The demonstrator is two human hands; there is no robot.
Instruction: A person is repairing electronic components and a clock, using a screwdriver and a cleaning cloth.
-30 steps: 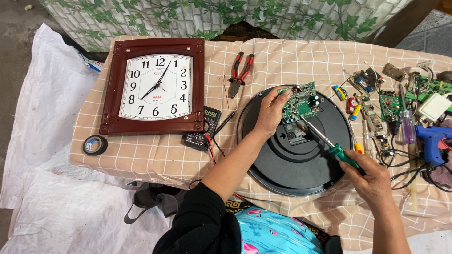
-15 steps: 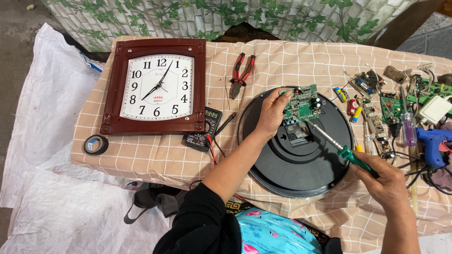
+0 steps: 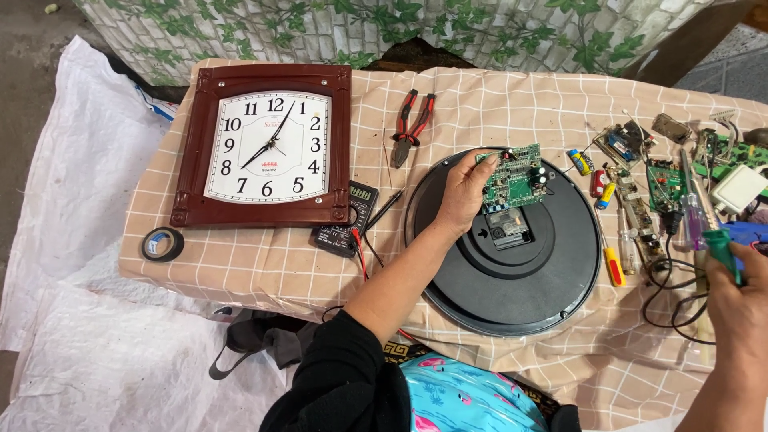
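Note:
My left hand holds a green circuit board above the back of a round black clock that lies face down on the checked tablecloth. A small black clock movement sits at the clock's centre, just below the board. My right hand is at the far right edge, gripping the green handle of a screwdriver, well away from the board.
A square brown wall clock lies at the left, with a black multimeter and leads beside it. Red pliers lie at the back. A tape roll sits at the table's left corner. Boards, batteries, wires and tools crowd the right side.
My right hand has pulled the green screwdriver away from the circuit board, moving right toward the tools. My left hand keeps holding the board over the clock.

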